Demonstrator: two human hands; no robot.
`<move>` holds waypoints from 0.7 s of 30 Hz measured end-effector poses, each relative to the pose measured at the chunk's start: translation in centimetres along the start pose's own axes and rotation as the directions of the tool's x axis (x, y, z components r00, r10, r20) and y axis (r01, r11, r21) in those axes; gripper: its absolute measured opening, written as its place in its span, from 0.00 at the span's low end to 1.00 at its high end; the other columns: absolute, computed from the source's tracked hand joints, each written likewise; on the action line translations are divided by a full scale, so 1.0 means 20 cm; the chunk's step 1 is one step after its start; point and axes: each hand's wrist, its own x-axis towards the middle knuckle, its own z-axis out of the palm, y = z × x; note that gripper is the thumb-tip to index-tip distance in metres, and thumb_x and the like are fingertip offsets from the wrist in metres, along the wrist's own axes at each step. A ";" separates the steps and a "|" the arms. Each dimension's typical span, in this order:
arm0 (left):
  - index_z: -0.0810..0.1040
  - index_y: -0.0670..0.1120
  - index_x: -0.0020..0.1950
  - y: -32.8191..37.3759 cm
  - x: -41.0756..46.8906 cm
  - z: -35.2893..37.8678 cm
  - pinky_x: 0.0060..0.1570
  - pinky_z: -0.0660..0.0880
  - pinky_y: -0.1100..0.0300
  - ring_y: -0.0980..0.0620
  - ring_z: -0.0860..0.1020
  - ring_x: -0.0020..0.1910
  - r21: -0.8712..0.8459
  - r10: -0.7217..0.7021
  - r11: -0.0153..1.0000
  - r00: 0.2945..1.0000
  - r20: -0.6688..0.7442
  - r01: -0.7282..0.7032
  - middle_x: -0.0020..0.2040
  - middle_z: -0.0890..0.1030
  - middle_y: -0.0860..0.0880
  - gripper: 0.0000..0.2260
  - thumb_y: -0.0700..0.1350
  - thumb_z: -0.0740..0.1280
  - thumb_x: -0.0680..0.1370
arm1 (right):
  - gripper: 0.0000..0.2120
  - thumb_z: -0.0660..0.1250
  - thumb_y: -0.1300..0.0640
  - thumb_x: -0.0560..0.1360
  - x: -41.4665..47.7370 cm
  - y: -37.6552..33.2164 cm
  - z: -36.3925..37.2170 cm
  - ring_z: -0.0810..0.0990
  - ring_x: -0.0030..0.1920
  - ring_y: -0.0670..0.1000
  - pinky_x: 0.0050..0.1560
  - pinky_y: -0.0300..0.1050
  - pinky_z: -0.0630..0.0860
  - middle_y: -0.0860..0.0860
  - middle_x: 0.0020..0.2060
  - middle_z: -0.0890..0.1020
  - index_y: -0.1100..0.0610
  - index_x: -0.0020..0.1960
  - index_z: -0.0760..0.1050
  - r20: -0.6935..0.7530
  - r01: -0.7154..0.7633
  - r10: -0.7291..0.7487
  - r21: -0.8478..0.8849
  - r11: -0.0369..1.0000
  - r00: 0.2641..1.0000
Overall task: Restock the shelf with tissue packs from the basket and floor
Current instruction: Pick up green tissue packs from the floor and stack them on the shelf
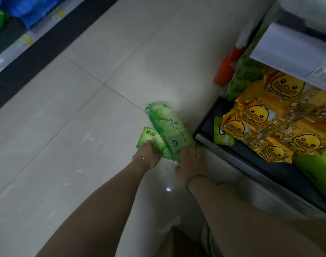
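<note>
A bundle of green tissue packs (167, 127) lies on the pale tiled floor, just left of the bottom shelf (210, 117). My left hand (148, 153) grips the bundle's near left corner, thumb on top. My right hand (189, 162) holds its near right end, the fingers curled round the edge. On the shelf lie yellow duck-print tissue packs (273, 123), with green packs (242, 80) behind them and another green pack (318, 169) nearer me. No basket is in view.
An orange object (225, 69) stands on the floor beside the shelf's far end. Across the aisle at the upper left runs another shelf (13, 47) with blue and green goods and yellow price tags. Floor tiles stretch between the two shelves.
</note>
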 end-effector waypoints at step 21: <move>0.66 0.41 0.71 -0.21 0.24 0.16 0.61 0.69 0.54 0.39 0.70 0.65 -0.156 -0.122 0.980 0.992 0.024 0.124 0.69 0.65 0.39 0.26 0.45 0.67 0.75 | 0.38 0.64 0.47 0.74 0.21 0.23 0.23 0.63 0.69 0.61 0.67 0.52 0.66 0.59 0.71 0.63 0.56 0.76 0.48 0.392 -0.268 0.206 0.110 0.957 0.897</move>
